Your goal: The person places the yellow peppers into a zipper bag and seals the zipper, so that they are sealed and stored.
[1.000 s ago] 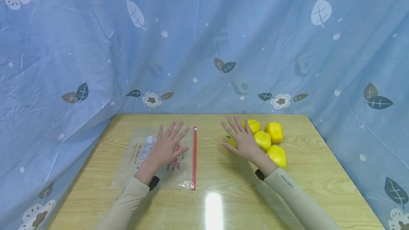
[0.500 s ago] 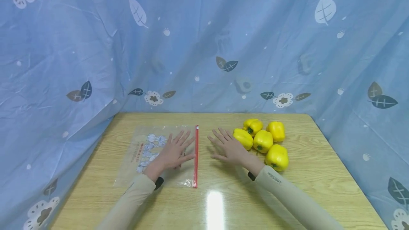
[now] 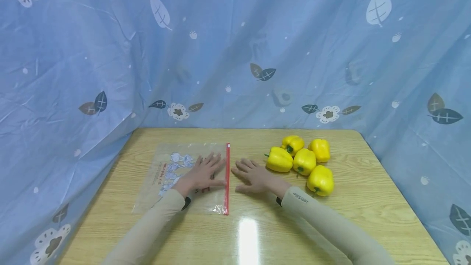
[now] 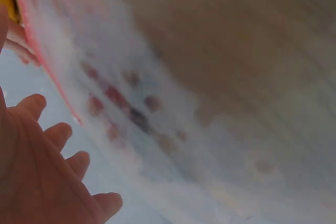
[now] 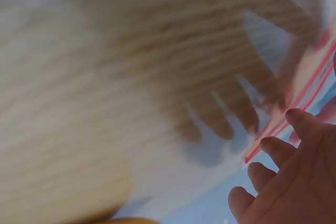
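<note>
A clear plastic zip bag (image 3: 147, 187) with printed cartoon figures lies flat on the wooden table, its red zip strip (image 3: 227, 179) running along the right side. Over the bag's right half my left hand (image 3: 201, 175) is spread, fingers apart and holding nothing; whether it touches the plastic I cannot tell. Just right of the strip, my right hand (image 3: 257, 178) has its fingers extended, low over the table, with nothing in it. In the right wrist view the fingertips of the right hand (image 5: 294, 177) appear close to the red strip (image 5: 294, 108).
Several yellow bell peppers (image 3: 304, 161) sit grouped on the right side of the table (image 3: 360, 199), beyond the right hand. A blue patterned curtain (image 3: 228, 44) hangs behind the table and along both sides.
My right hand has moved left and lower, away from the peppers towards the red strip. The left hand has shifted slightly right and come down over the bag. Bag and peppers stay put.
</note>
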Available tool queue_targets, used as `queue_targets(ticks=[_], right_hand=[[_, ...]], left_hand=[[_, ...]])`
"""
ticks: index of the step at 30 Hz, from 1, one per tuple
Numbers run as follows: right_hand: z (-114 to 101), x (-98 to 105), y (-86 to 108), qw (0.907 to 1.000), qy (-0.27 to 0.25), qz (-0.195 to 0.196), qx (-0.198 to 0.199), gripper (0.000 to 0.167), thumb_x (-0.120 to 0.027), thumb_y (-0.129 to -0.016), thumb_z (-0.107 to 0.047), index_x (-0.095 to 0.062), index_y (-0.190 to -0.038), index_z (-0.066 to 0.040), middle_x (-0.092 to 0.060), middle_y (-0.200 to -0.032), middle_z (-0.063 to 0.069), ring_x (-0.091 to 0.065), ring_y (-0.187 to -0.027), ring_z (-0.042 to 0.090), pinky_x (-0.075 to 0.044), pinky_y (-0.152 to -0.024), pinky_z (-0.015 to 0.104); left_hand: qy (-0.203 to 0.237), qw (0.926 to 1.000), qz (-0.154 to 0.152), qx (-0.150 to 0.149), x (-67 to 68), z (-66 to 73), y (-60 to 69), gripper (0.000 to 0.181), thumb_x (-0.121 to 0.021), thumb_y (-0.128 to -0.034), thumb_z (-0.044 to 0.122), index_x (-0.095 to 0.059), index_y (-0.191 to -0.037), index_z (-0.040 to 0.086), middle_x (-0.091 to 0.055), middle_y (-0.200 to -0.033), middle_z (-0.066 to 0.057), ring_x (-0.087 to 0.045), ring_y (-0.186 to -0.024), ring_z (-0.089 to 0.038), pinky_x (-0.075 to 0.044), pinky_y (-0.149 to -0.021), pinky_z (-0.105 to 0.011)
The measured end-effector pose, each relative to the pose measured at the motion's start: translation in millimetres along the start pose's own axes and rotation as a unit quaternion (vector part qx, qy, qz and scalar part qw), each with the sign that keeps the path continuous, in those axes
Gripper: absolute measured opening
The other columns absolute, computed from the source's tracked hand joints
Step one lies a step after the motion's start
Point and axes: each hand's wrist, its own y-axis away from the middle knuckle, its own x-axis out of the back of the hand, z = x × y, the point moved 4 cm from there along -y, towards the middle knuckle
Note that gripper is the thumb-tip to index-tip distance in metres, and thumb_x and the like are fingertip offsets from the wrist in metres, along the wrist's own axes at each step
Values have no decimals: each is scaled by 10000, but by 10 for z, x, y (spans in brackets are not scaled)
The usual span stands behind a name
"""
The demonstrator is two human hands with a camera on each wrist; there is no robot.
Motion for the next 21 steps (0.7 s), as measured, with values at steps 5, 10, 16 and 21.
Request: queue_targets(ticks=[5,10,16,21], right_hand=[[-62,-37,-44,9999,-15,-121,-11,729,-389,-918,-587,-202,-1486,-169,-118,-1548,103,-78,-1425,286,-86,-1147,449],[-91,-15,-43,9999,-58,-93,-26,730,-399,-919,-580,-200,-1486,-167,-112,-1548,109,-91,-1423,284,-93,-1146,453],[-97,-10,-57,9999,-108,10,44,724,-406,-916,-580,-225,-1480,-165,-130,-1550,78,-107,-1423,275,-88,-1145,460],[-97,-61,-70,9999,-83,-60,110,693,-389,-928,-568,-239,-1478,-174,-130,-1552,45,-114,-1424,251,-92,-1144,465]], left_hand=[[-145,9992,-381,26,-96,-1,-11,916,-407,-796,752,-112,-1497,241,-78,-1557,-55,-66,-1417,-333,-35,-1084,-618],[-206,9988,-433,48,-128,-1,-16,918,-420,-793,749,-122,-1496,240,-71,-1560,-43,-62,-1421,-320,-46,-1089,-611],[-230,9992,-326,-47,-128,12,-22,879,-434,-811,717,-169,-1491,228,-90,-1557,-63,-76,-1416,-339,-61,-1079,-629],[-146,9996,-142,-212,-104,54,-4,835,-484,-827,660,-243,-1477,193,-153,-1543,-102,-131,-1398,-380,-95,-1054,-662]])
